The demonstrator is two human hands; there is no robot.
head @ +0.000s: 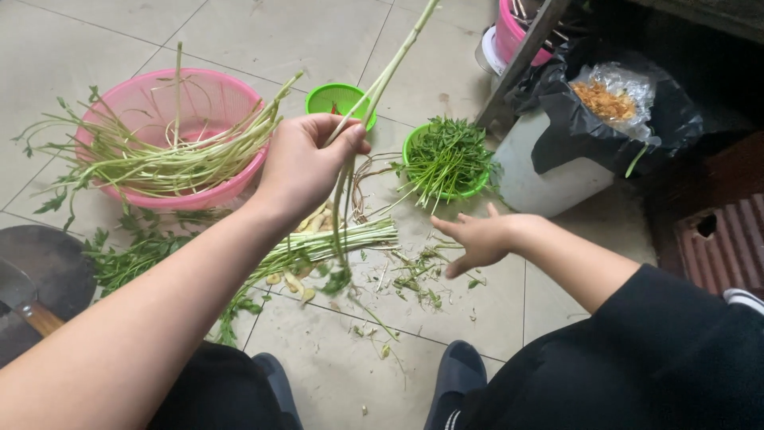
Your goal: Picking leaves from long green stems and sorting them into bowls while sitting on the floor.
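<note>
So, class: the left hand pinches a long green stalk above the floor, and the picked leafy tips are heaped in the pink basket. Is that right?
Not quite. The left hand does pinch a long green stalk, but the leafy tips sit in the green bowl. The pink basket holds long stems. The head view shows it.
</note>
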